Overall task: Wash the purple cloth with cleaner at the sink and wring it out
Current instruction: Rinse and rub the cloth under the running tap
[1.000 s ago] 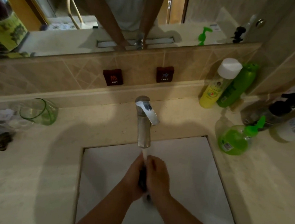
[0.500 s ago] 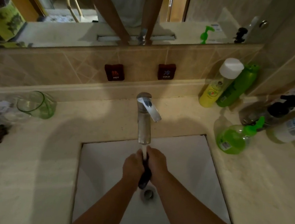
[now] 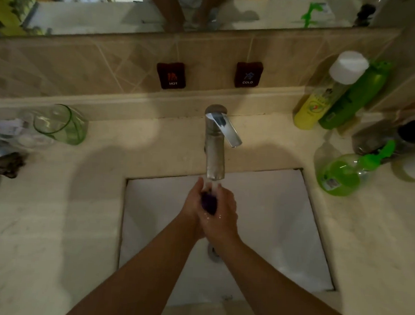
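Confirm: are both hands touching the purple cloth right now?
Touching. The head view shows the purple cloth bunched between the left hand and right hand under the faucet, both palms pressed against it.

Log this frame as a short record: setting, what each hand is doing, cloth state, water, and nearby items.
setting: white sink set in a beige counter, below a mirror
left hand: grips the purple cloth from the left
right hand: grips the same cloth from the right
cloth: bunched between both hands, directly under the spout
faucet: water running onto the cloth
right of sink: green pump bottle, yellow bottle
left of sink: green glass
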